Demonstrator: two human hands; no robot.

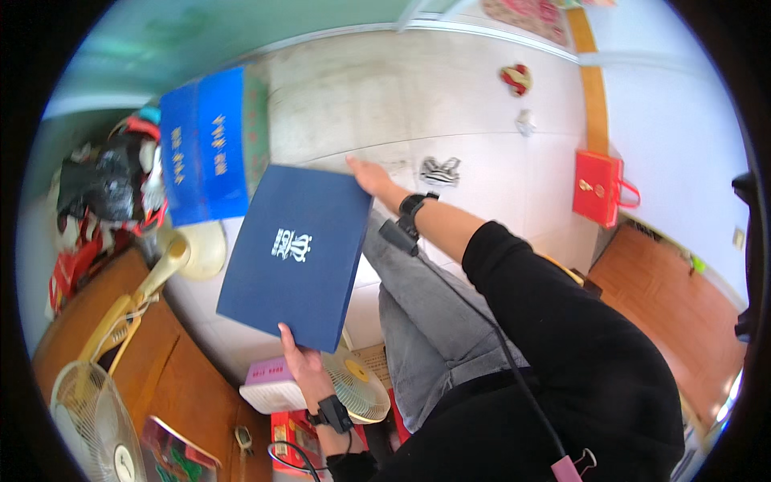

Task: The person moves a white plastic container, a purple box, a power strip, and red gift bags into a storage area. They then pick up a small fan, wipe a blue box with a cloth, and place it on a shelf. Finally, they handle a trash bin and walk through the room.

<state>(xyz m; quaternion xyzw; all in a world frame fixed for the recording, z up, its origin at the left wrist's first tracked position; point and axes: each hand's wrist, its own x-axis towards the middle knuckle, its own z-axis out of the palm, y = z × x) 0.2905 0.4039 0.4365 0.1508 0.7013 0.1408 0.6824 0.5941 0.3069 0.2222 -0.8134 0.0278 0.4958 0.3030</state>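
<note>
A flat dark navy box (295,259) with a white printed emblem and writing spans between my two hands, tilted above the tiled floor. At its near end my left hand (304,369) grips the edge, thumb on the top face and the other fingers hidden underneath. My right hand (370,179) holds the far right corner, its fingers partly hidden by the box. Both wrists carry black straps with small devices. Below and to the right of the box are my legs in grey jeans (427,307).
Beyond the navy box stands a bright blue box (208,150) beside black plastic bags (105,181). A standing fan (102,416) leans by a wooden cabinet (199,367). Another fan (358,385) is near my left wrist. A striped cloth (440,171) and red gift bag (597,188) lie right.
</note>
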